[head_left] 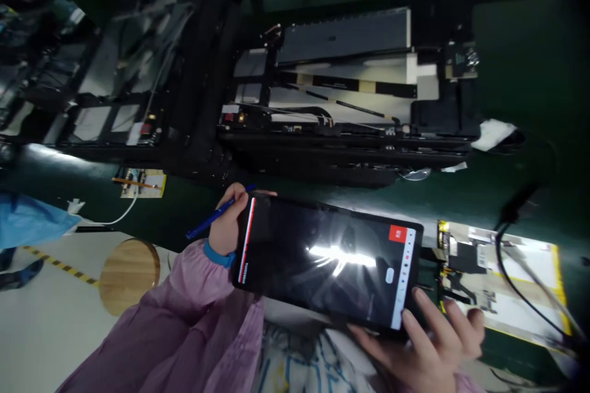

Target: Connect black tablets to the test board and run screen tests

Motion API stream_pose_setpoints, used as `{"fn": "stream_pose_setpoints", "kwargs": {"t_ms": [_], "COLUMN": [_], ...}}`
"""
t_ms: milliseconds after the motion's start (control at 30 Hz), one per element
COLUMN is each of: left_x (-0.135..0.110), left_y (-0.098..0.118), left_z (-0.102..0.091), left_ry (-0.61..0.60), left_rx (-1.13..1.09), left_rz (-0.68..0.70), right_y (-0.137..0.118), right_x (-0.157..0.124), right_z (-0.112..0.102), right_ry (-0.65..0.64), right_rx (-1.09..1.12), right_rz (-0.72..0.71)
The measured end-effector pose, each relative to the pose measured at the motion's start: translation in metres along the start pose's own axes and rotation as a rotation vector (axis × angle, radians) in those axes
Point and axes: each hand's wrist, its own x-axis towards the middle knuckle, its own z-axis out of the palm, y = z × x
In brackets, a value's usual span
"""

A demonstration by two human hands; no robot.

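Observation:
A dark tablet screen (295, 258), lit with a red square and a strip of icons at its right end, is tilted above the table's front edge. My left hand (227, 227) grips its left edge and also holds a blue pen (214, 218) that sticks out past the fingers. At the lower right corner is my right hand (428, 341), its thumb under the bottom edge and a fingertip on the icon strip. A dark ribbon connector (433, 253) runs from the tablet's right edge toward a yellow-edged circuit board assembly (511, 313). A bright light reflects in the glass.
Stacked opened tablets (341, 98) with batteries and cables showing lie behind, with more at left (120, 73). A small board (150, 183) with a white cable sits at the left edge. A round wooden stool (129, 276) stands below. A black cable (520, 295) crosses the right assembly.

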Motion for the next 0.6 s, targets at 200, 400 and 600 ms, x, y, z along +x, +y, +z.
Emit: {"fn": "stream_pose_setpoints", "kwargs": {"t_ms": [200, 400, 600], "left_x": [-0.001, -0.001, 0.001], "left_y": [0.002, -0.004, -0.007], "left_z": [0.001, -0.006, -0.008], "left_ry": [0.011, 0.007, -0.010], "left_rx": [0.082, 0.156, 0.084], "left_rz": [0.047, 0.074, 0.086], "right_y": [-0.003, -0.012, -0.019], "right_x": [0.000, 0.007, 0.014], "right_z": [0.005, 0.006, 0.003], "right_ry": [0.013, -0.019, -0.065], "right_rx": [-0.043, -0.029, 0.051], "right_rz": [0.043, 0.093, 0.166]}}
